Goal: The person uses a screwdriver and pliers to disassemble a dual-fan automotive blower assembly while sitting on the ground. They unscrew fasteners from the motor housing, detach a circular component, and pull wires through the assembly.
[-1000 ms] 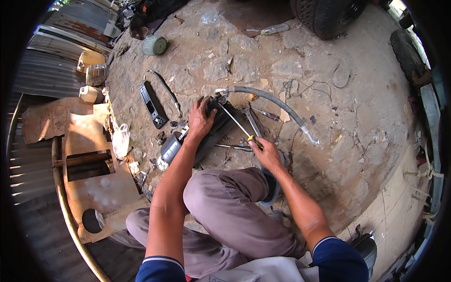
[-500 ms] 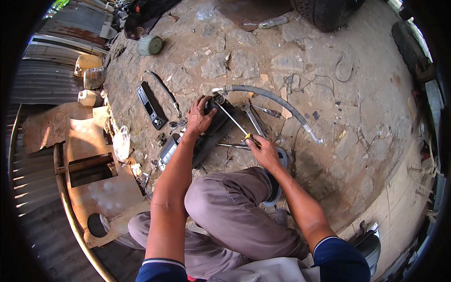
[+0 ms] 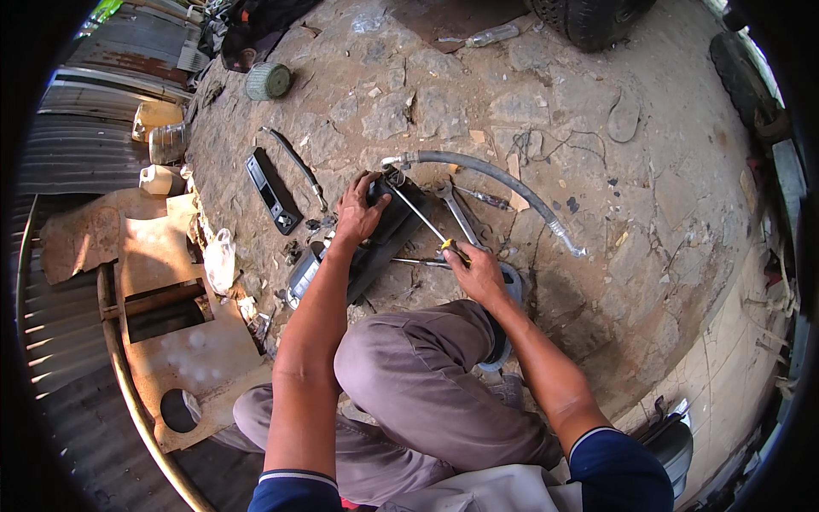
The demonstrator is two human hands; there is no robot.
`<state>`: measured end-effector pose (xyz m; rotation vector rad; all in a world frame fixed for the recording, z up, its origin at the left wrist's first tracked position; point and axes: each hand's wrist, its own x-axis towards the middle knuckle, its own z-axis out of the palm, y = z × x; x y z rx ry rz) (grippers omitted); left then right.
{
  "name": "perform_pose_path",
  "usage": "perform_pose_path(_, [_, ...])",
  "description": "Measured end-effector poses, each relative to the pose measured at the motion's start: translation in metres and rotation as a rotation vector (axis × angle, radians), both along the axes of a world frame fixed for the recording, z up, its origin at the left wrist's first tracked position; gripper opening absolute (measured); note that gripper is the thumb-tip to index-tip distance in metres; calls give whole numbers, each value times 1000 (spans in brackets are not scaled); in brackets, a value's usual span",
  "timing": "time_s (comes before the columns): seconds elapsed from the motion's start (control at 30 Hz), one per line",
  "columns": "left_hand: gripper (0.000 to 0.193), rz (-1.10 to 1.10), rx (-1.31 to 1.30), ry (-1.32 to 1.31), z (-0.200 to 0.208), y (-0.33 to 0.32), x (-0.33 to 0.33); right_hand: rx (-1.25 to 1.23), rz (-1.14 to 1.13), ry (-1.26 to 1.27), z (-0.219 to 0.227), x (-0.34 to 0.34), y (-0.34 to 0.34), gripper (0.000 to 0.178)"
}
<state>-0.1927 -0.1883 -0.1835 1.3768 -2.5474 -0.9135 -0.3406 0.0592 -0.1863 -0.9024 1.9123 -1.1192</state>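
Observation:
A black box-shaped plastic unit (image 3: 394, 229) lies on the ground in front of my knees. My left hand (image 3: 359, 207) grips its far end, fingers bent over the edge and thumb along the top. In my right hand (image 3: 478, 275) is a screwdriver (image 3: 417, 210) with a yellow and black handle, fingers closed around it. Its long shaft slants up and left to the metal fitting at the unit's far corner; the exact contact of the tip is too small to make out. Beside that corner lies one end of a thick grey hose (image 3: 482, 170). My left forearm hides part of the unit.
Right of the unit lie a wrench (image 3: 458, 213) and another screwdriver (image 3: 483, 197). To the left are a black panel (image 3: 272, 191) and a short hose (image 3: 294, 162). A green cylinder (image 3: 269, 81) stands farther off. Rusty sheet metal (image 3: 183, 352) borders the left; a tyre (image 3: 593, 21) is at the far edge.
The whole view has shifted very slightly. Both hands keep their grips, and the screwdriver stays at the same corner of the unit.

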Motion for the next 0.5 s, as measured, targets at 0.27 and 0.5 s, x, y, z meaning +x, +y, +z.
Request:
perform_pose_path(0.27, [57,-8,-11,18,4,3,-1,-45,-7,50,4,4,1,33])
perform_pose_path(0.5, [56,-16,-60,-26,10,5,-4,-47,-3,57,2,5,1,32])
